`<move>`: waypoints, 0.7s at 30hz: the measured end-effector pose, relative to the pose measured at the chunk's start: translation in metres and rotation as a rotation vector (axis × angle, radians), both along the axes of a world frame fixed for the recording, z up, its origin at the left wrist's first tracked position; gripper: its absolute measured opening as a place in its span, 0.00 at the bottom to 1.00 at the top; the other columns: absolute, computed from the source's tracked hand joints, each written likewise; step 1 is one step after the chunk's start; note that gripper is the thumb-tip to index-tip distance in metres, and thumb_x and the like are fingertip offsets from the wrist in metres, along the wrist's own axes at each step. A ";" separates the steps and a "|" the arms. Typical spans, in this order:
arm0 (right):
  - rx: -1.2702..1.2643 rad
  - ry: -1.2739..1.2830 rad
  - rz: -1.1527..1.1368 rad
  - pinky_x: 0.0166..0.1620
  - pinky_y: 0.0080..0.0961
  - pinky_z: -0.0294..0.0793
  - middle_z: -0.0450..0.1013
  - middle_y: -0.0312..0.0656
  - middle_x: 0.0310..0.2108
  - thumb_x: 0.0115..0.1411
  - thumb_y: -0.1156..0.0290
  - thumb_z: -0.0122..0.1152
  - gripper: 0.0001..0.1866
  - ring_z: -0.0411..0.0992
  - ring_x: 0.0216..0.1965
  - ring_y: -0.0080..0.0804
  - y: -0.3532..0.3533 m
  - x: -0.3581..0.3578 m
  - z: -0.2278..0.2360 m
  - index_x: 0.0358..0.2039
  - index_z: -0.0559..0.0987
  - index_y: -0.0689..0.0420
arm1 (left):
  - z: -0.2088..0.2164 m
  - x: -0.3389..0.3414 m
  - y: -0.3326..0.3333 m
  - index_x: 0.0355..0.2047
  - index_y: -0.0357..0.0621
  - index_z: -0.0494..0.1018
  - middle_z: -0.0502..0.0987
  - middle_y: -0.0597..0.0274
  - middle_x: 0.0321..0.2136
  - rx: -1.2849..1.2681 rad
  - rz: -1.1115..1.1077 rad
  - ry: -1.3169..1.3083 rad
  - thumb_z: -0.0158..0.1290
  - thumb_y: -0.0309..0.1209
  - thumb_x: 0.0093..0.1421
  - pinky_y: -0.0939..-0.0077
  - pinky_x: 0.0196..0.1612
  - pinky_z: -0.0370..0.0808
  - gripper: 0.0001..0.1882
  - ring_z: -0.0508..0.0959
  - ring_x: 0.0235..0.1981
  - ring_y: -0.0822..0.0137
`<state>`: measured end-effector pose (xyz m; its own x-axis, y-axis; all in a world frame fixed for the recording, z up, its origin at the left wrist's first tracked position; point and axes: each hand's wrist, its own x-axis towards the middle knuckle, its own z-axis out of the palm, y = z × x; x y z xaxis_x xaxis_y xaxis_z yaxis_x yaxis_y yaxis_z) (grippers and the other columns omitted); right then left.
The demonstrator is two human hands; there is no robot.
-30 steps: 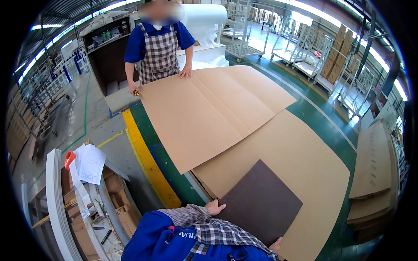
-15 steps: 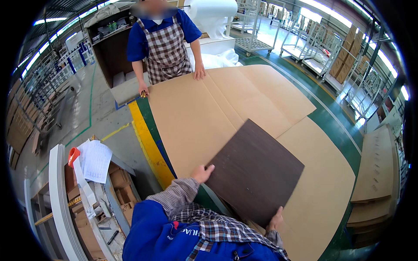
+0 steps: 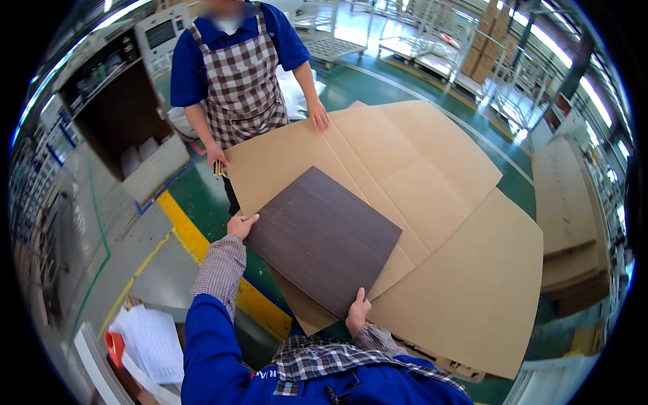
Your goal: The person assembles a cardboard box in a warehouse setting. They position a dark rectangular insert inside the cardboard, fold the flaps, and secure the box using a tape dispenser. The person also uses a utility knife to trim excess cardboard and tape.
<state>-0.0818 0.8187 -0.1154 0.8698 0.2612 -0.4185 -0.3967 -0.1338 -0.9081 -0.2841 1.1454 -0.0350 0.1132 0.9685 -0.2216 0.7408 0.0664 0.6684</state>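
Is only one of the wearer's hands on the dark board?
No: the left hand holds the dark board at its left corner, and the right hand holds it by the near corner.

Just one dark wood-grain panel (image 3: pixel 324 243), and two of the wearer's hands on it: one left hand (image 3: pixel 240 227), one right hand (image 3: pixel 358 312). Facing them there's one co-worker (image 3: pixel 282 34) with two hands too, so four hands all up. Checked aprons (image 3: pixel 243 81): two, one per person. Big cardboard sheets (image 3: pixel 466 297) on the work surface: at least two, can't tell if more sit underneath. One open-fronted cabinet (image 3: pixel 111 125). Carts (image 3: pixel 325 48): several, too blurry for a proper count.
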 end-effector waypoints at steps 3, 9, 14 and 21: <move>0.045 0.053 -0.112 0.41 0.28 0.67 0.72 0.46 0.34 0.60 0.52 0.44 0.28 0.68 0.35 0.31 0.032 -0.033 -0.027 0.35 0.72 0.72 | -0.075 -0.021 0.059 0.34 0.34 0.74 0.76 0.54 0.31 0.085 0.199 -0.553 0.50 0.42 0.51 0.71 0.38 0.70 0.21 0.75 0.34 0.63; 0.115 0.302 -0.304 0.47 0.29 0.65 0.68 0.50 0.42 0.61 0.54 0.41 0.27 0.67 0.42 0.39 0.090 -0.083 -0.024 0.42 0.68 0.71 | -0.162 -0.031 0.028 0.40 0.31 0.68 0.72 0.48 0.38 0.021 0.578 -0.738 0.49 0.46 0.53 0.66 0.43 0.68 0.27 0.72 0.38 0.56; -0.181 0.305 -0.082 0.49 0.33 0.62 0.66 0.54 0.46 0.60 0.52 0.42 0.31 0.65 0.47 0.43 0.101 -0.109 -0.086 0.46 0.65 0.73 | -0.191 -0.030 -0.108 0.46 0.31 0.63 0.66 0.45 0.47 -0.243 0.509 -0.498 0.45 0.56 0.53 0.66 0.49 0.62 0.36 0.65 0.48 0.51; -0.576 0.251 1.110 0.25 0.27 0.75 0.75 0.47 0.25 0.55 0.48 0.48 0.30 0.74 0.22 0.32 0.063 -0.067 -0.032 0.38 0.72 0.67 | -0.165 -0.061 -0.126 0.44 0.32 0.65 0.70 0.47 0.42 -0.279 0.272 -0.411 0.35 0.56 0.59 0.67 0.46 0.65 0.34 0.69 0.44 0.54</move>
<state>-0.1485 0.8815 -0.1474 0.1831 0.5207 -0.8339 0.0290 -0.8507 -0.5248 -0.3454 1.0192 -0.2001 -0.0016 0.8858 -0.4641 0.3552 0.4344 0.8278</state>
